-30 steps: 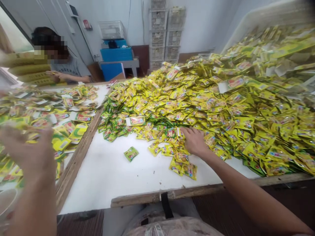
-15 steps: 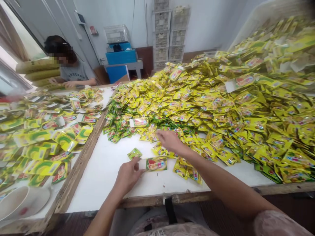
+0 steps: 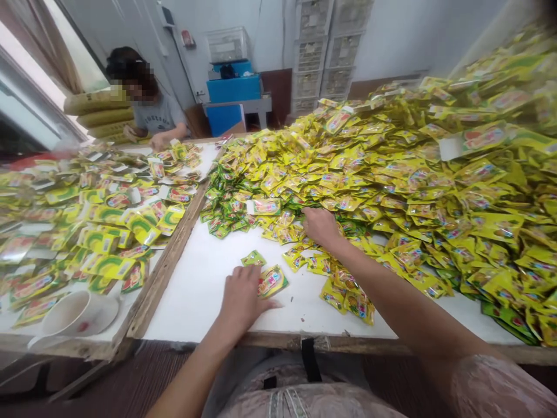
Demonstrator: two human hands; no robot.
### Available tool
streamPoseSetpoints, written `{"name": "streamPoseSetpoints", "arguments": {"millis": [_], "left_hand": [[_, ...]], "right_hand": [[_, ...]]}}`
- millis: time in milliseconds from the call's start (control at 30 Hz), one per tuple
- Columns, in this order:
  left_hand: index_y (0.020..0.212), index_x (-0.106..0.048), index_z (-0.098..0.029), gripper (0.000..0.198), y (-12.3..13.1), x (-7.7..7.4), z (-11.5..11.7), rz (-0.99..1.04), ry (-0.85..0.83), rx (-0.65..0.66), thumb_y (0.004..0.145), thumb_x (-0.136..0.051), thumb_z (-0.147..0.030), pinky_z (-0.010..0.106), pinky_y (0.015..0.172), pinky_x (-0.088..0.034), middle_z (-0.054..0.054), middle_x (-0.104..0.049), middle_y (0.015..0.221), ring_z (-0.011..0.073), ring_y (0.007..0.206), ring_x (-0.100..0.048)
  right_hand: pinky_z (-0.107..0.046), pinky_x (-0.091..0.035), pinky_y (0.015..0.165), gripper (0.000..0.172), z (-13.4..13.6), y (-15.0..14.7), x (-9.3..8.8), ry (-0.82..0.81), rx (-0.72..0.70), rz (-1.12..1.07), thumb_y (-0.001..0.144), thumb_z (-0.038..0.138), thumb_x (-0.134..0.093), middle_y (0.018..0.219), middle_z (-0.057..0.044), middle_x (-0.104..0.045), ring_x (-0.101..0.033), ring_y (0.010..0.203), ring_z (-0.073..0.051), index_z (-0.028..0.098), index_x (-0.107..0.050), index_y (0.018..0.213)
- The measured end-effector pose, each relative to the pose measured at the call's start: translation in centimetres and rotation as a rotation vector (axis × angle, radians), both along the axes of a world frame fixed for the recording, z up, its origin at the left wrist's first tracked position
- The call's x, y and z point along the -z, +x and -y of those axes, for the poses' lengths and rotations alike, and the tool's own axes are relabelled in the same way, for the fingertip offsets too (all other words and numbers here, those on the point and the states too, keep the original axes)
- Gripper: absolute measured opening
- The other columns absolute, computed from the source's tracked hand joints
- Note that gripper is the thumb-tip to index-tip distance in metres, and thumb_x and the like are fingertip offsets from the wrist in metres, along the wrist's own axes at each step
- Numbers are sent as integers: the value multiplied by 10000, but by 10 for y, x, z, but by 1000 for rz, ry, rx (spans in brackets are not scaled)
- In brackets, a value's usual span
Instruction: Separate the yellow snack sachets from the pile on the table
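Observation:
My left hand (image 3: 242, 295) rests low over the white table, its fingers and thumb around the near end of a small printed yellow-green carton (image 3: 274, 281). The hand covers that end. Just beyond the fingers lies a green sachet (image 3: 253, 258). My right hand (image 3: 322, 227) reaches to the front edge of a large heap of yellow sachets (image 3: 357, 180). Its fingers are curled in among green sachets, and the fingertips are partly hidden. Another carton with a white open flap (image 3: 265, 206) lies on the sachets to the left of my right hand.
A wooden strip (image 3: 174, 255) divides the tabletop. Left of it lie many printed cartons (image 3: 108, 238) and a white cup-like container (image 3: 72, 310). Green sachets (image 3: 228, 217) lie beside the strip. A person (image 3: 152, 110) sits at the far left, hands at the table. Crates (image 3: 313, 52) stand behind.
My left hand has moved over the carton, which now lies tilted with its white flap end covered. My right hand has reached farther into the heap's edge. The view has shifted left.

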State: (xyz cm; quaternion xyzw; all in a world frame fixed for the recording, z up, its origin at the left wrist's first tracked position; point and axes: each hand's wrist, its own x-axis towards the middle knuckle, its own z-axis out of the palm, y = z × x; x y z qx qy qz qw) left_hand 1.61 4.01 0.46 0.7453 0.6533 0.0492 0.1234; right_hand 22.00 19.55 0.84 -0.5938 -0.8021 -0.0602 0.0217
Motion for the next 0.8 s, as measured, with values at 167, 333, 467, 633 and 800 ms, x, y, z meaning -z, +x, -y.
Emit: {"name": "streamPoseSetpoints", "arguments": {"millis": [167, 333, 467, 633, 800], "left_hand": [[1233, -508, -180, 503, 6, 7, -4, -2, -43, 165, 735, -574, -198, 434, 864, -393, 124, -568, 1203, 299, 1092, -463], [1090, -610, -237, 560, -21, -1, 2, -2, 51, 340, 587, -534, -2, 486, 979, -317, 64, -533, 1291, 318, 1246, -333], [922, -673, -227, 398, -41, 0, 12, 16, 191, 272, 663, -475, 2, 478, 1045, -272, 57, -457, 1374, 313, 1327, -253], [1205, -499, -109, 449, -35, 3, 16, -21, 183, -347, 865, -410, -387, 401, 844, -450, 198, -548, 1179, 296, 1054, -555], [1315, -347, -72, 719, -26, 3, 14, -76, -116, -396, 754, -556, -470, 361, 796, -433, 185, -603, 1063, 300, 986, -587]], "right_hand": [[-325, -354, 746, 337, 2, 7, 3, 60, -50, 118, 820, 71, -393, 1085, -187, -615, -546, 998, -269, 75, -537, 1124], [-325, -346, 705, 277, -16, 8, 0, 13, -108, 150, 807, 28, -387, 923, -191, -653, -585, 885, -263, 66, -607, 971], [-319, -352, 704, 258, -21, 12, 0, -1, -143, 150, 804, 114, -462, 967, -185, -645, -584, 906, -267, 82, -599, 1020], [-315, -357, 709, 293, -17, 14, 4, -12, -175, 155, 771, 62, -458, 954, -184, -640, -587, 911, -267, 77, -594, 1031], [-317, -389, 653, 292, -8, 17, -6, 12, -129, 107, 790, 53, -386, 910, -182, -657, -616, 846, -272, 72, -618, 966]]}}
